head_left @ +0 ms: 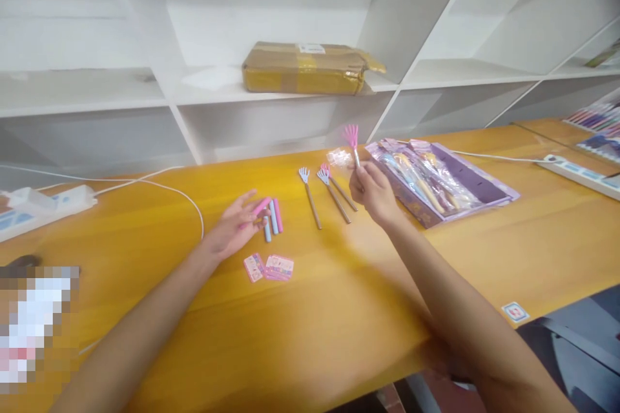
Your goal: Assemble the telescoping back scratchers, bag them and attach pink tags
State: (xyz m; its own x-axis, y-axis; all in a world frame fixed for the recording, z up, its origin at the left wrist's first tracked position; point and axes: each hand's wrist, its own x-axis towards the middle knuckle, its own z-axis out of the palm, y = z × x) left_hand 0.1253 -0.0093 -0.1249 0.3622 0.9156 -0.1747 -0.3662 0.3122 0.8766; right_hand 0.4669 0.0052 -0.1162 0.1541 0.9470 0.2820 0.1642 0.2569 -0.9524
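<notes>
My right hand (375,190) is closed around the metal rod of a back scratcher (351,137), its pink claw head pointing up. Between the fingers of my left hand (235,226) is a pink handle sleeve (262,206), held just over the table. Beside it lie a blue sleeve (274,217), another pink sleeve (278,215) and a second blue sleeve (267,230). Between my hands rest a pale-headed back scratcher (310,199), a second pale one (335,196) and a pink-headed one (345,191). Small printed cards (279,267) lie nearer to me, below the sleeves.
A purple display box (484,184) with plastic-wrapped items sits right of my right hand. Clear plastic wrap (339,157) lies behind the scratchers. Power strips (588,174) with white cables flank the wooden table (310,335). A taped carton (305,69) rests on the white shelf.
</notes>
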